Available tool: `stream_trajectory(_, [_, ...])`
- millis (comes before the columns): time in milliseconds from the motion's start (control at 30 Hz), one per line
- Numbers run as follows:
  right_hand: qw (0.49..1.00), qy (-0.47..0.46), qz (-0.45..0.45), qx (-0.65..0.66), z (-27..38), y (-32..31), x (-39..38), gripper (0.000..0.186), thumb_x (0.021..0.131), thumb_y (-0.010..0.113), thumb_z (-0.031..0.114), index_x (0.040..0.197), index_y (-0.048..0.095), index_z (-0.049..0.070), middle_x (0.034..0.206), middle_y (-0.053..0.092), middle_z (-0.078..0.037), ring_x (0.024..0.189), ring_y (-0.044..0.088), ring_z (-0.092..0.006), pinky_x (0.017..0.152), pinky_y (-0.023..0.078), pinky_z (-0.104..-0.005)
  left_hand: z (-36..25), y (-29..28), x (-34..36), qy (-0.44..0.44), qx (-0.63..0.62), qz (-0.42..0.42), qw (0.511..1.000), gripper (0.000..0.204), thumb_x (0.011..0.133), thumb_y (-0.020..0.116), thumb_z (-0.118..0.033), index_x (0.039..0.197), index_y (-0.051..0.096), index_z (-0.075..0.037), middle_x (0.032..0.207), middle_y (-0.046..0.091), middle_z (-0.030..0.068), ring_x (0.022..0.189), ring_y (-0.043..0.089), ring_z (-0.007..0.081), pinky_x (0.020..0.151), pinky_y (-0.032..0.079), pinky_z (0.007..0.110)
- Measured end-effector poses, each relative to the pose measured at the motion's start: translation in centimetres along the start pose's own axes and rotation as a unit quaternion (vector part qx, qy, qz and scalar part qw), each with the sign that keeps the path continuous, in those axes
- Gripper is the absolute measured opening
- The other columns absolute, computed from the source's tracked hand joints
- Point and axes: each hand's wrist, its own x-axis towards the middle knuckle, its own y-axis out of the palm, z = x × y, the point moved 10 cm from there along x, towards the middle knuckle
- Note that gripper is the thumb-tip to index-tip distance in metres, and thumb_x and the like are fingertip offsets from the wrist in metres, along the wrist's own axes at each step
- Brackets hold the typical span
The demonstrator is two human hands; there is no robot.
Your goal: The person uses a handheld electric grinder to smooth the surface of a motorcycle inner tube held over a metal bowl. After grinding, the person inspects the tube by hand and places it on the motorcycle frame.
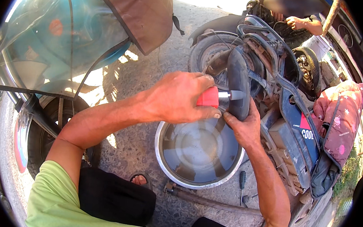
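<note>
Your left hand (180, 97) is closed around a red-handled tool (209, 97), whose short metal shaft points right into a black rubber inner tube (237, 88). Your right hand (244, 126) grips the lower part of that tube from below, fingers wrapped around it, holding it upright. Both hands and the tube are raised just above the far rim of a round metal basin (172, 172) that holds clear water and sits on the rough concrete ground (136, 148). On the ground just beyond the basin's near edge lie a long dark bar (213, 202) and a small screwdriver (242, 183). Your sandalled foot (140, 179) rests beside the basin's near left edge. To the right of the basin stands a stripped scooter (283, 117) with its rear wheel (207, 51) behind your hands. Another person's hand (297, 22) shows at the far right, well apart from yours. A blue vehicle with a clear windshield (55, 43) fills the left side.
</note>
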Motion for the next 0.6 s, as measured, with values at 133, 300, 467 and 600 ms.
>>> stream_trajectory(133, [1.0,0.001,0.001,-0.001,-0.3,0.1,0.0,0.077,0.08,0.082,0.012,0.15,0.053,0.001,0.125,0.07,-0.012,0.111,0.065,-0.018,0.101,0.052,-0.0364,0.3,-0.2,0.3,-0.006,0.006,-0.004,1.0,0.06,0.082,0.085,-0.051,0.109,0.069,0.0,0.096,0.07,0.0215,0.09,0.07,0.0445,0.078,0.056,0.052])
stream_trajectory(300, [1.0,0.005,0.002,-0.002,0.4,0.0,0.0,0.076,0.08,0.082,0.012,0.149,0.054,0.002,0.123,0.07,-0.011,0.109,0.066,-0.0177,0.099,0.053,-0.0361,-0.2,1.3,-0.1,-0.01,0.013,0.037,0.999,0.059,0.083,0.084,-0.052,0.109,0.069,-0.001,0.096,0.07,0.0208,0.088,0.07,0.0445,0.077,0.057,0.052])
stream_trajectory(467, [1.0,0.003,0.001,-0.002,0.9,0.1,-0.1,0.072,0.08,0.082,0.011,0.146,0.056,0.002,0.118,0.071,-0.009,0.106,0.066,-0.0173,0.096,0.054,-0.036,-0.4,1.4,-0.2,0.011,0.015,0.017,1.0,0.058,0.083,0.085,-0.051,0.11,0.069,-0.002,0.096,0.07,0.0203,0.088,0.071,0.0441,0.077,0.057,0.051])
stream_trajectory(600, [1.0,0.005,-0.011,0.004,0.0,-0.5,-0.2,0.068,0.08,0.081,0.009,0.144,0.057,0.002,0.117,0.071,-0.009,0.104,0.066,-0.016,0.095,0.054,-0.0346,-0.1,0.5,0.1,-0.003,0.012,0.011,1.0,0.058,0.083,0.085,-0.05,0.111,0.069,-0.002,0.096,0.07,0.0205,0.088,0.071,0.0442,0.077,0.058,0.051])
